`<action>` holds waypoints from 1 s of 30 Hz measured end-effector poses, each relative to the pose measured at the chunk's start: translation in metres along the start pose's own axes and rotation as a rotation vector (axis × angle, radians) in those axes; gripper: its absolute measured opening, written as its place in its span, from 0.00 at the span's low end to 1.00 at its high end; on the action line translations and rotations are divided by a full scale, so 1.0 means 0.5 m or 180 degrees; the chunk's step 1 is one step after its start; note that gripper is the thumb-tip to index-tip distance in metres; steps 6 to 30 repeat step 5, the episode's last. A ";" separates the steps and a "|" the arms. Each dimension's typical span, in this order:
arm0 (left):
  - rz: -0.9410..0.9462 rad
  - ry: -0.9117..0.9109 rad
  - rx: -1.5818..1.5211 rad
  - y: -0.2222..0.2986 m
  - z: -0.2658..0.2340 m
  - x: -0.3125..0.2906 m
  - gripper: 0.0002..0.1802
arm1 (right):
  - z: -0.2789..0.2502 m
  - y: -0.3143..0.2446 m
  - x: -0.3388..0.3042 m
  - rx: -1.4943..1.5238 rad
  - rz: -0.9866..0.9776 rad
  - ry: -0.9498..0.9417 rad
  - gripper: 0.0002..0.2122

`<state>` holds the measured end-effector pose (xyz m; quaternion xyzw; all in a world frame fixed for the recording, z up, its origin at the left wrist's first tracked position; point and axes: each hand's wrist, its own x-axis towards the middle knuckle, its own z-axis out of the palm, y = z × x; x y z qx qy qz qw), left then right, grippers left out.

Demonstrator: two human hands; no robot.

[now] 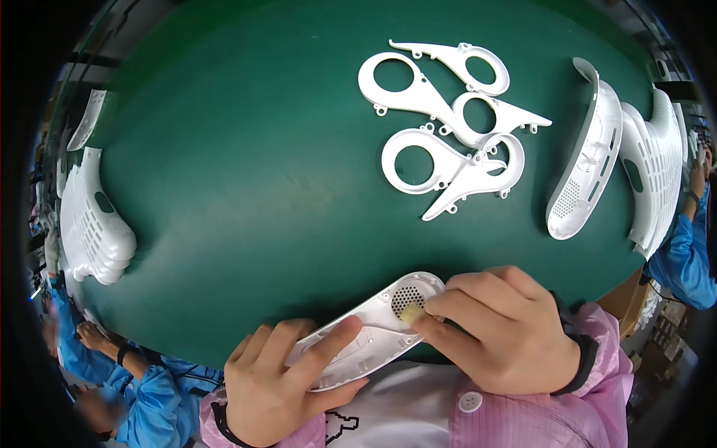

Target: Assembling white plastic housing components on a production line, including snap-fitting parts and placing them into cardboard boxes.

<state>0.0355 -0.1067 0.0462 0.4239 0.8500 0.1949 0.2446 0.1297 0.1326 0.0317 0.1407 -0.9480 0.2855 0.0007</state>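
Observation:
A white elongated plastic shell (377, 317) lies tilted in front of me at the near edge of the table, its hollow inside facing up. My left hand (272, 377) grips its lower left end, with a finger laid over the inner face and the thumb along the near rim. At the other end is a round grille of small holes (405, 297). My right hand (508, 328) pinches a small pale yellow piece (411, 313) between thumb and fingers, against the grille's lower edge. What the piece is made of I cannot make out.
Several white ring-shaped parts with curved tails (411, 97) overlap on the green table (254, 187). Another open shell (590, 160) lies at right, beside a nested shell stack (661, 175). A second stack (93, 231) stands far left. Blue-sleeved people (153, 396) work at both sides.

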 end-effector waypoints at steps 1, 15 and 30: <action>0.0000 -0.0011 -0.0021 -0.005 -0.001 -0.002 0.38 | 0.001 0.005 -0.003 -0.0167 -0.0104 0.0084 0.16; -0.0003 -0.0073 -0.0070 -0.004 -0.004 -0.002 0.36 | -0.013 -0.004 -0.002 -0.0188 -0.0222 -0.0463 0.15; -0.0003 -0.0073 -0.0070 -0.004 -0.004 -0.002 0.36 | -0.013 -0.004 -0.002 -0.0188 -0.0222 -0.0463 0.15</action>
